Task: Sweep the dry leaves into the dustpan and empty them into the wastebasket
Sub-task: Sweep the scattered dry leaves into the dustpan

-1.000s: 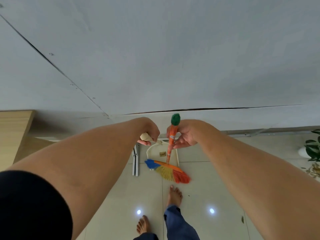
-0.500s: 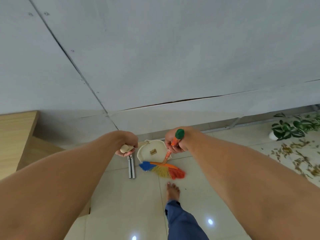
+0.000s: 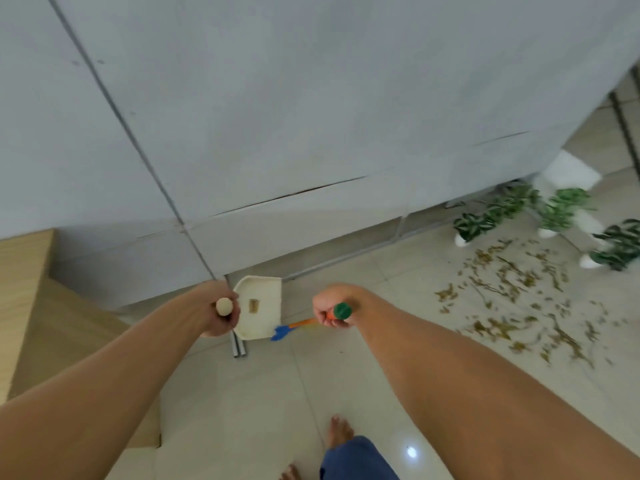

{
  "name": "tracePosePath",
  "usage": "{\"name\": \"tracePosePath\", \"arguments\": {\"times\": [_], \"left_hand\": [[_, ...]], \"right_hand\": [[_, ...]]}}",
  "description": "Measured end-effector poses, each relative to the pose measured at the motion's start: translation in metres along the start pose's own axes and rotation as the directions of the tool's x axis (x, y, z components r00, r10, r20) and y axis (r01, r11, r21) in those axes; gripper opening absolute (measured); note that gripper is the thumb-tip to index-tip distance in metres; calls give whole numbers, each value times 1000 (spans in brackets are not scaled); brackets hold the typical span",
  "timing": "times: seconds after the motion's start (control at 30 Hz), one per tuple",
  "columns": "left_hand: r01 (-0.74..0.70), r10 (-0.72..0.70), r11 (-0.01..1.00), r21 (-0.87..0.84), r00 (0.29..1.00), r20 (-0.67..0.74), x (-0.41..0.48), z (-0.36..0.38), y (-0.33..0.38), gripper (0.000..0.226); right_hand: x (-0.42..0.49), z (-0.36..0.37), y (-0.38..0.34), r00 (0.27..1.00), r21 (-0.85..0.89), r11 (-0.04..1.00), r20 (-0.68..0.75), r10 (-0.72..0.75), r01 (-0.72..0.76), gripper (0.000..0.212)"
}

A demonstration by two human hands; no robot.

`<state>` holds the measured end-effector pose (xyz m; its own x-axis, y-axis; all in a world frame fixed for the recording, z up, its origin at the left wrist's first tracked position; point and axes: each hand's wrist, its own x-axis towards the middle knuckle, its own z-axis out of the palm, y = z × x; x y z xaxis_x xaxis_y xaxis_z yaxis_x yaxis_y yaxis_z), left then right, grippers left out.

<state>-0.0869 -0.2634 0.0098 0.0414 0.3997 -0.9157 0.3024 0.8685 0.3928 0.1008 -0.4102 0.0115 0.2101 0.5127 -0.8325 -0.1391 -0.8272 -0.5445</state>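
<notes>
So the left hand (image 3: pixel 219 315) is wrapped tight around the cream dustpan (image 3: pixel 265 318) handle. You look almost straight down the handle's length, so only its round knob end (image 3: pixel 224 305) shows, poking out of the fist. The pan itself sits just right of that hand, close to the grey wall (image 3: pixel 311 116), flat face up toward the camera. There's a small tan label (image 3: pixel 254 305) in the middle of it, way too blurry to read.

The right hand (image 3: pixel 329 308) is clamped around the top of the broom (image 3: pixel 302 323), right under the green cap (image 3: pixel 343 310). The orange handle runs down and to the left from the fist, and the blue end of the bristles (image 3: pixel 281 333) is just beside the pan's near right corner. Can't tell if they actually touch.

The dry leaves (image 3: pixel 512 292) are scattered over the tiled floor (image 3: pixel 263 393) well off to the right, in front of a few potted plants (image 3: pixel 561 209) at the far right. A bare foot (image 3: pixel 341 432) shows near the bottom, and there's a wooden cabinet (image 3: pixel 20 289) on the left.
</notes>
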Motion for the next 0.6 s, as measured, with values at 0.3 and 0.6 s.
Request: {"name": "tracePosePath", "arguments": {"times": [0.3, 0.6], "left_hand": [[122, -102, 970, -209, 989, 105, -48, 59, -78, 14], [110, -72, 958, -265, 986, 150, -72, 163, -168, 18]], "right_hand": [[-29, -52, 136, 993, -118, 988, -83, 87, -96, 28], [-101, -141, 284, 968, 266, 959, -199, 154, -98, 11]]}}
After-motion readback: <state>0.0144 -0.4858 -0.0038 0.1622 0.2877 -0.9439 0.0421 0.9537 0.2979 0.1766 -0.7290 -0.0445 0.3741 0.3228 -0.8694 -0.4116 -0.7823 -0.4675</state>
